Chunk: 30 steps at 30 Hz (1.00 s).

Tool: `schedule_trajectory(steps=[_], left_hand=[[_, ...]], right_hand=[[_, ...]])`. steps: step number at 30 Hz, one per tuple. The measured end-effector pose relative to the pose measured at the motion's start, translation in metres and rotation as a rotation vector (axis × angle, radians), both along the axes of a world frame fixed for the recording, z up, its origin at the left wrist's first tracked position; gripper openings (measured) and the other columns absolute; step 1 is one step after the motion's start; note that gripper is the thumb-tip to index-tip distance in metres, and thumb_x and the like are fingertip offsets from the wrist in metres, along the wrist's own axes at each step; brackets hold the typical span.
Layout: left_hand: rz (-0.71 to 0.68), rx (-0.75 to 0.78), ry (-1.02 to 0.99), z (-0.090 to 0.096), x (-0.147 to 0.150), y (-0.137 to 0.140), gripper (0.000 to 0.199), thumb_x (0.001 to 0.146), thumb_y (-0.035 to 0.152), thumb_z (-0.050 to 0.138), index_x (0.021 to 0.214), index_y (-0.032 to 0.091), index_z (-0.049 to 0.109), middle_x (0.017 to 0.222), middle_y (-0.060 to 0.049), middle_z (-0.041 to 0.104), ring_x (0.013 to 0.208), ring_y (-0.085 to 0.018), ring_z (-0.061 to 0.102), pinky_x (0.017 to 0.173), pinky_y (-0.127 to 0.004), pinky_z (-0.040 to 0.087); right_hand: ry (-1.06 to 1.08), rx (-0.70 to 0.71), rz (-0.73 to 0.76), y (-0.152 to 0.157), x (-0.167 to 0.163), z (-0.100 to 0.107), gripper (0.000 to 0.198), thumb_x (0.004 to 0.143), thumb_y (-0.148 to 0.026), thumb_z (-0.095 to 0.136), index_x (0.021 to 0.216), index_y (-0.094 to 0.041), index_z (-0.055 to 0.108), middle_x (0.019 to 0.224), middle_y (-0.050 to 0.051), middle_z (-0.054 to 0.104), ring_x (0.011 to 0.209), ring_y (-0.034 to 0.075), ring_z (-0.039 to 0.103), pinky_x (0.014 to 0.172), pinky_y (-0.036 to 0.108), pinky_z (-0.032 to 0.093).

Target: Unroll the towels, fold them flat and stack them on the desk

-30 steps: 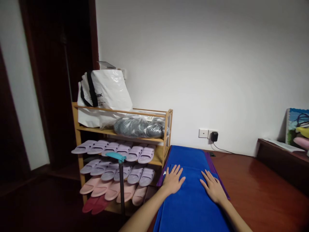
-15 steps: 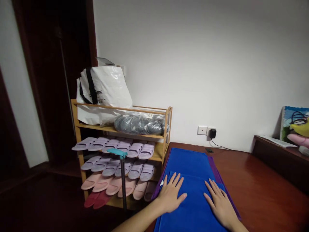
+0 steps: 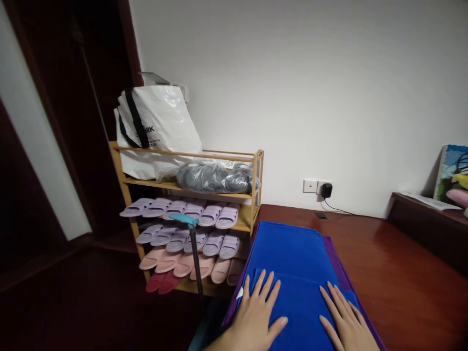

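A blue cloth [image 3: 292,248], partly folded over itself, lies on the wooden tabletop [image 3: 395,273]. Under it is a purple cloth [image 3: 334,258], its border showing along both sides. My left hand [image 3: 258,309] rests flat on the folded layer near its left corner, fingers spread. On the right part of the same layer lies my right hand [image 3: 347,317], palm down with fingers apart. A small white tag [image 3: 240,293] sticks out at the cloth's left edge, beside my left hand. Neither hand grips anything.
Left of the table stands a wooden shoe rack [image 3: 252,195] with several pairs of slippers [image 3: 215,239]. It bears a white bag [image 3: 164,117] and a plastic-wrapped bundle [image 3: 217,176]. A blue-topped pole [image 3: 195,243] stands before it. A black plug [image 3: 326,190] sits in the wall.
Both hands and the fold's edge sit lower in view, nearer to me, with the fingers still flat on the cloth. The view has tilted and shifted slightly.
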State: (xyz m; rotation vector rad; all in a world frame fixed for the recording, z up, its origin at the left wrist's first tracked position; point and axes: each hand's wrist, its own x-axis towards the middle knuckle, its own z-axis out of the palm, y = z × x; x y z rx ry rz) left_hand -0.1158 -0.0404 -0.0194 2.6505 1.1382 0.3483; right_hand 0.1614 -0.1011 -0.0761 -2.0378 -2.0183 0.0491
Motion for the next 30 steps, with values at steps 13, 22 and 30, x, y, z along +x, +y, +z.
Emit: schedule_trajectory(steps=[13, 22, 30], left_hand=[[0.067, 0.218, -0.116, 0.023, -0.024, 0.049, 0.032, 0.095, 0.038, 0.045, 0.122, 0.023, 0.056, 0.12, -0.007, 0.059, 0.116, -0.026, 0.049, 0.1, -0.048, 0.034], [0.045, 0.186, -0.132, 0.012, -0.014, 0.061, 0.033, 0.095, 0.038, 0.043, 0.122, 0.021, 0.051, 0.115, -0.008, 0.053, 0.111, -0.026, 0.048, 0.098, -0.045, 0.036], [0.061, 0.136, -0.153, 0.008, -0.017, 0.064, 0.018, 0.088, 0.021, 0.053, 0.105, 0.024, 0.053, 0.106, -0.003, 0.053, 0.103, -0.023, 0.047, 0.093, -0.04, 0.033]], right_hand=[[0.285, 0.077, 0.023, 0.012, 0.083, 0.024, 0.052, 0.084, -0.06, 0.042, 0.129, -0.035, 0.05, 0.133, 0.001, 0.051, 0.124, 0.024, 0.045, 0.106, 0.043, 0.036], [0.109, 0.139, 0.051, 0.023, 0.084, 0.002, 0.045, 0.086, -0.056, 0.04, 0.127, -0.039, 0.05, 0.128, 0.002, 0.054, 0.12, 0.022, 0.049, 0.097, 0.042, 0.043], [0.152, 0.274, 0.065, 0.019, 0.088, 0.005, 0.038, 0.082, -0.054, 0.049, 0.109, -0.032, 0.063, 0.117, 0.004, 0.062, 0.108, 0.021, 0.058, 0.088, 0.032, 0.049]])
